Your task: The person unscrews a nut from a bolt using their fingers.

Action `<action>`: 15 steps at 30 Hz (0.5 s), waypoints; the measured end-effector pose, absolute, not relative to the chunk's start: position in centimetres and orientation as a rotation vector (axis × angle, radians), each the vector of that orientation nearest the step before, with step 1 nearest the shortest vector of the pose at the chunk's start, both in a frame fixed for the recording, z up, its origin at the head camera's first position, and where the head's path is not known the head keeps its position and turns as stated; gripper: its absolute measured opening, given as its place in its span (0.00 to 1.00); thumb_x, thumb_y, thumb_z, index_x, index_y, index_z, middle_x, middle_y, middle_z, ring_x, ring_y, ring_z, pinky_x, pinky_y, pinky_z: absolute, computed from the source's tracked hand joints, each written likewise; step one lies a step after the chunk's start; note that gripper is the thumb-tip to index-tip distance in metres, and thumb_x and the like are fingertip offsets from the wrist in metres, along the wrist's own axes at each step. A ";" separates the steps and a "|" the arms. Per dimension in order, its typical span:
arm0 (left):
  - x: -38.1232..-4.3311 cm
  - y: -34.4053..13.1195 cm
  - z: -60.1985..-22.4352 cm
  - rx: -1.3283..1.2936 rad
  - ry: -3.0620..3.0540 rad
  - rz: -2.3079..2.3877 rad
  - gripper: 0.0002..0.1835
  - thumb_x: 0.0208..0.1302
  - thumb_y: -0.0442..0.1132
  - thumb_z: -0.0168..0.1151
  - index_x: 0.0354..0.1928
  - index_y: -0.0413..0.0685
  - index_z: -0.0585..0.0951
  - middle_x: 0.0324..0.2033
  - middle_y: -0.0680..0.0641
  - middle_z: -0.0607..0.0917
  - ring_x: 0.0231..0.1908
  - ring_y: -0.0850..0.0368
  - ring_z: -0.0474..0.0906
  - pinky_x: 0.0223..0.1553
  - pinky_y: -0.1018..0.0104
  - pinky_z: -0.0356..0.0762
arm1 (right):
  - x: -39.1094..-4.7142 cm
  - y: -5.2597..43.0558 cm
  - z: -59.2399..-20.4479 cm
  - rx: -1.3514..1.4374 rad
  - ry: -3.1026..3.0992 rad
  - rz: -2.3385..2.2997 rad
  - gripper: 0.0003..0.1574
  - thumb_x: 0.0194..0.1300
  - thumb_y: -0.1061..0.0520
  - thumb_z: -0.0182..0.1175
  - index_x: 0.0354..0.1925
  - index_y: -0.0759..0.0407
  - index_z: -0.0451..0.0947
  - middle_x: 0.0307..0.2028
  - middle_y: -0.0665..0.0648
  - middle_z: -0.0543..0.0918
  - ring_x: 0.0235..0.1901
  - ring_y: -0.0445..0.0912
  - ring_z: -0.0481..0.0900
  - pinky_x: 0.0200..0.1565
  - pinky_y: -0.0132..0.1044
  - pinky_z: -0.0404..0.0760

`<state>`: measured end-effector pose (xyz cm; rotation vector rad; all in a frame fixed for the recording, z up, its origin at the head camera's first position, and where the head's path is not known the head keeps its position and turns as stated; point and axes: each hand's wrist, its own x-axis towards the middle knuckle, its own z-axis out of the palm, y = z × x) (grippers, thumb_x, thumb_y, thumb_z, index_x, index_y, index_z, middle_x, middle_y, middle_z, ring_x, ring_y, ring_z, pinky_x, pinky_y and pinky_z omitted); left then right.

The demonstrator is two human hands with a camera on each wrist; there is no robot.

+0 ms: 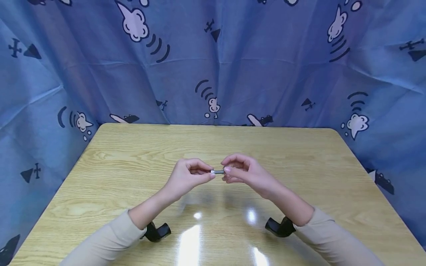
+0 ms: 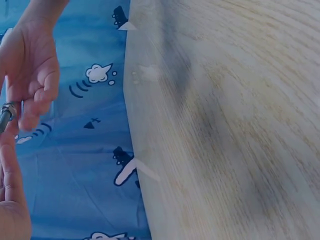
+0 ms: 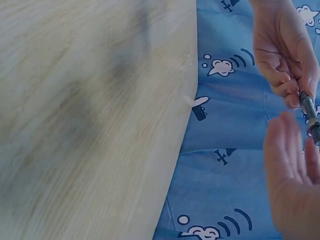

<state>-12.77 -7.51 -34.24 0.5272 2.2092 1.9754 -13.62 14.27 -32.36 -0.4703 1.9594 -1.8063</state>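
Observation:
A short metal bolt (image 1: 218, 171) bridges the two hands above the table, lying level in the head view. My left hand (image 1: 186, 175) pinches its left end between thumb and fingers, hiding that end. At the other end, the thumb and fingers of my right hand (image 1: 247, 171) close around the tip, where a nut (image 3: 313, 123) sits on the thread. Past the nut, a little thread shows in the right wrist view, and the right hand's other fingers (image 3: 282, 145) stand extended and slightly blurred. The left wrist view catches the nut (image 2: 8, 109) beside the right fingertips.
Beneath the hands spreads a wood-grain table (image 1: 133, 155) with bright reflections near its front. A blue patterned curtain (image 1: 233, 74) hangs behind it and along both sides. Black wrist mounts (image 1: 156, 232) hang below the forearms.

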 end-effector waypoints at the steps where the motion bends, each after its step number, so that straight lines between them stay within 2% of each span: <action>1: -12.8 -7.5 -34.2 0.528 2.213 1.974 0.09 0.53 0.34 0.69 0.36 0.36 0.83 0.31 0.45 0.85 0.30 0.54 0.82 0.34 0.64 0.82 | -13.7 14.2 -32.3 -0.463 1.955 -1.804 0.16 0.66 0.59 0.56 0.46 0.69 0.70 0.35 0.58 0.80 0.32 0.46 0.81 0.42 0.42 0.82; 5: -12.9 -7.6 -34.0 0.533 2.235 1.956 0.09 0.53 0.34 0.69 0.36 0.38 0.84 0.30 0.46 0.85 0.30 0.54 0.82 0.34 0.64 0.82 | -13.9 14.1 -32.3 -0.446 1.964 -1.803 0.12 0.66 0.60 0.56 0.42 0.70 0.71 0.28 0.57 0.79 0.27 0.45 0.80 0.37 0.41 0.82; 10: -12.8 -7.5 -34.1 0.537 2.221 1.958 0.10 0.53 0.34 0.69 0.36 0.37 0.84 0.31 0.45 0.85 0.30 0.55 0.82 0.34 0.65 0.81 | -13.7 14.5 -32.7 -0.460 1.962 -1.826 0.15 0.59 0.64 0.61 0.44 0.67 0.70 0.35 0.58 0.77 0.31 0.45 0.80 0.40 0.39 0.82; 12: -12.6 -7.4 -34.1 0.536 2.213 1.964 0.09 0.53 0.34 0.69 0.36 0.37 0.84 0.31 0.45 0.85 0.30 0.55 0.82 0.33 0.66 0.81 | -13.6 14.6 -32.8 -0.468 1.967 -1.803 0.18 0.60 0.62 0.61 0.47 0.67 0.70 0.37 0.59 0.78 0.33 0.47 0.80 0.40 0.40 0.82; 15: -12.5 -7.4 -34.1 0.546 2.214 1.976 0.09 0.53 0.34 0.69 0.36 0.37 0.84 0.30 0.45 0.85 0.29 0.55 0.82 0.32 0.66 0.81 | -13.4 14.6 -32.8 -0.507 1.991 -1.735 0.19 0.67 0.55 0.55 0.49 0.68 0.69 0.37 0.60 0.79 0.36 0.53 0.80 0.41 0.43 0.81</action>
